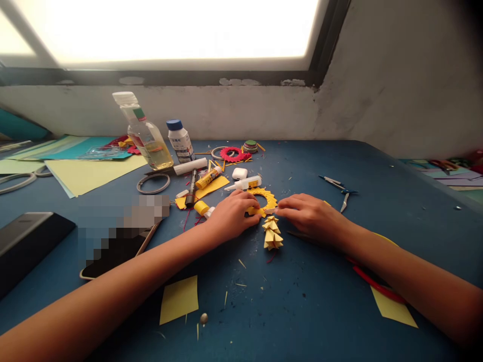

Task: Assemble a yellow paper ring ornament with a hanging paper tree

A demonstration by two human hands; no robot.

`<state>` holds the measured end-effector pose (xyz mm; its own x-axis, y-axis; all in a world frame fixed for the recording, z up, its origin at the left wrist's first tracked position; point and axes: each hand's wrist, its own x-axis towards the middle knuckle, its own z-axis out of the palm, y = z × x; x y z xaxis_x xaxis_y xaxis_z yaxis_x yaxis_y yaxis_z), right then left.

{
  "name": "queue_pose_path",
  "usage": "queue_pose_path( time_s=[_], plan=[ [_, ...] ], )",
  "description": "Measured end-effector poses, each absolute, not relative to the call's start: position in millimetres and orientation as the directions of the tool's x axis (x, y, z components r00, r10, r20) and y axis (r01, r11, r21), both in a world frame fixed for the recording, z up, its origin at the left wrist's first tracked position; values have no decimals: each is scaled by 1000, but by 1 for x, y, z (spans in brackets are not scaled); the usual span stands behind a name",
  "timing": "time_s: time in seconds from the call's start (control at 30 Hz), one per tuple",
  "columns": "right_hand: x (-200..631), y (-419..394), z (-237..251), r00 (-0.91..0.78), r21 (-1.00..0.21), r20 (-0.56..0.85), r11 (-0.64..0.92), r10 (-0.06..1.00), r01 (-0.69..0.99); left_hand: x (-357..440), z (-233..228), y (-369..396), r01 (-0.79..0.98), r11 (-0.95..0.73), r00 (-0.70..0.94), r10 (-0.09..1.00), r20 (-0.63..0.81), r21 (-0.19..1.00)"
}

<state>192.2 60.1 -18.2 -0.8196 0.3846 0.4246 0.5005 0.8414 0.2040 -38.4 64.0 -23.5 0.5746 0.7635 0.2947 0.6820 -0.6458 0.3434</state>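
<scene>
A ring of folded yellow paper [270, 197] lies on the blue table in front of me. My left hand [236, 213] pinches its near left edge between thumb and fingers. From the other side, my right hand [311, 216] has its fingertips closed on a thin pale strip [271, 210] that reaches the ring's near edge; its exact kind is too small to tell. Just below the ring sits a small stack of folded pale-yellow paper stars [272, 235]. Behind the ring lies a white glue bottle [245, 183] with a narrow nozzle.
Further back stand a glass bottle [151, 143] and a blue-capped bottle [180, 141]. A glue stick [208, 178], a black marker [191, 188] and a red paper ring [232, 154] lie around. A phone [116, 254] is left; compasses [335, 183] lie right. A yellow paper square [179, 300] lies nearby.
</scene>
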Motion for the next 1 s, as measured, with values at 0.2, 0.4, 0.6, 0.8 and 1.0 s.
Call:
queue_pose_path(
  time_s=[0.2, 0.4, 0.6, 0.8, 1.0],
  plan=[
    [194, 59, -17, -828, 170, 407, 859, 386, 484, -42, -21, 68, 643, -694, 636, 719, 280, 323],
    [195, 63, -22, -790, -4, 426, 874, 441, 485, -45, -22, 69, 615, -721, 663, 692, 286, 321],
    [194, 65, -23, -674, -346, 394, 780, 625, 521, -44, -24, 68, 613, -711, 645, 702, 302, 343],
    [193, 60, -22, -633, -311, 408, 752, 658, 581, -44, -24, 68, 608, -714, 641, 700, 315, 347],
    [193, 60, -23, -687, -138, 462, 811, 561, 569, -45, -26, 68, 602, -720, 644, 694, 323, 346]
  ],
)
